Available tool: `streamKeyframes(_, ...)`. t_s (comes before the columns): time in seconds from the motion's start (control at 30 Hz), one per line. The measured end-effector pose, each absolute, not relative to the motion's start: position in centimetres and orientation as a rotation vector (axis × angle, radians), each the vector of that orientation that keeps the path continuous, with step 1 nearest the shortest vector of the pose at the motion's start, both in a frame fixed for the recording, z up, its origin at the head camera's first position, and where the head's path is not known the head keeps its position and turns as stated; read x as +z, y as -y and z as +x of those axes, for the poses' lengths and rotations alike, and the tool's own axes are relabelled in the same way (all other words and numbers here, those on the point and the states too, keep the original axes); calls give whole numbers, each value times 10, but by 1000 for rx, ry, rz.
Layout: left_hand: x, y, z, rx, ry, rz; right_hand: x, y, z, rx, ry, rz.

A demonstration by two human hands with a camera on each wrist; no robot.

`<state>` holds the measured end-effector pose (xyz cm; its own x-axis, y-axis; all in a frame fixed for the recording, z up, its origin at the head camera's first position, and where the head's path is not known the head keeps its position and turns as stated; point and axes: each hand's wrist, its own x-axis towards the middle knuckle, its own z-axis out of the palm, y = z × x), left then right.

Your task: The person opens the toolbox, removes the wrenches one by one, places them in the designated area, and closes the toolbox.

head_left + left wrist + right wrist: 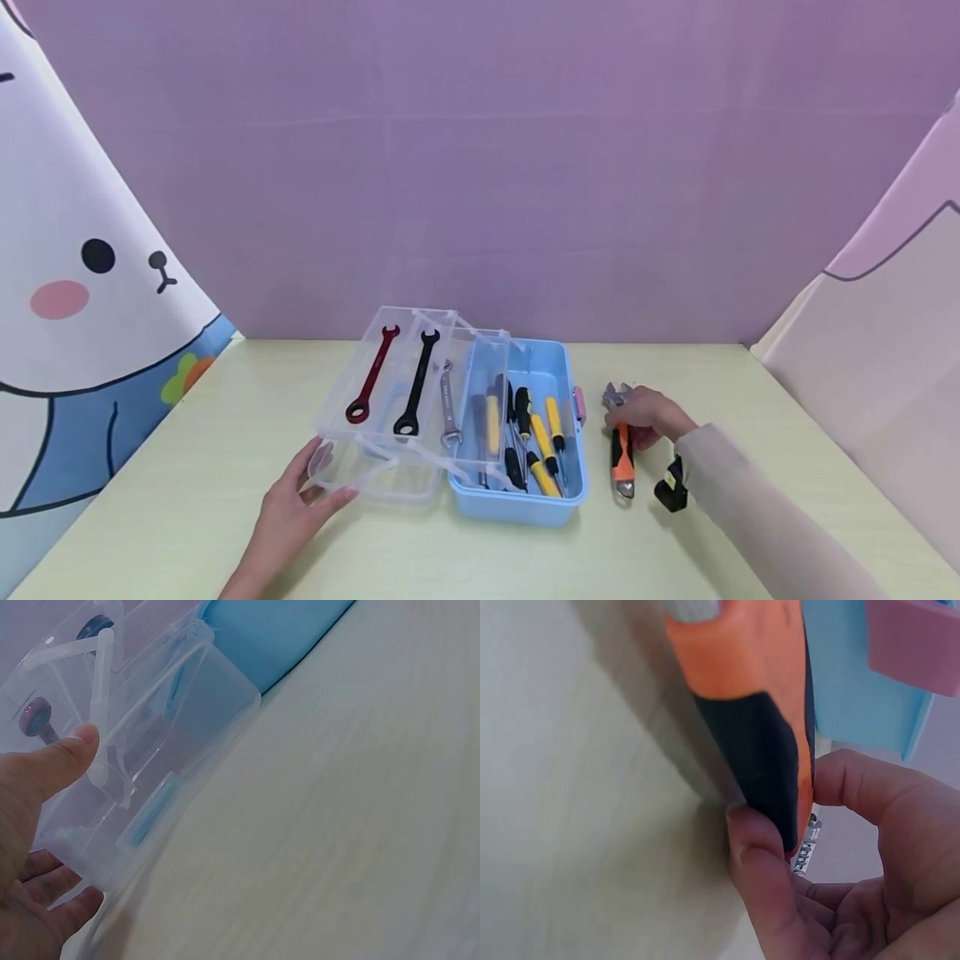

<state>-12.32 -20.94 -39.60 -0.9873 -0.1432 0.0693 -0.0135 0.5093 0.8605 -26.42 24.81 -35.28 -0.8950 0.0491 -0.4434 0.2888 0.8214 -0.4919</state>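
At the left, the left hand [292, 510] has thumb and fingers spread wide, and they hold a corner of the clear lid [408, 490]. Above this lid, a clear tray [402, 367] carries a red wrench [372, 374] and a black wrench [417, 385]. Next stands the blue box [517, 507], with screwdrivers [542, 433] inside. Just beside its right side is the adjustable wrench [622, 468]; the right hand [649, 415] pinches its orange-and-black handle between thumb and fingers. Near the sleeve [750, 500] is a tape measure [670, 493].

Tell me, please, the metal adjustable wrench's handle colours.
The wrench handle is orange and black; the right wrist view shows it best.
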Motion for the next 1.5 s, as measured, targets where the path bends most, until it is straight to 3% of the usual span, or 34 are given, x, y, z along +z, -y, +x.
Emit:
streamKeyframes(1.17, -392, 213, -126, -1466, 2689, 181, -345, -246, -265, -760, -2556, 220)
streamKeyframes(1.5, -394, 211, -124, -1483, 2677, 176, -318, -247, -265, -763, -2555, 148)
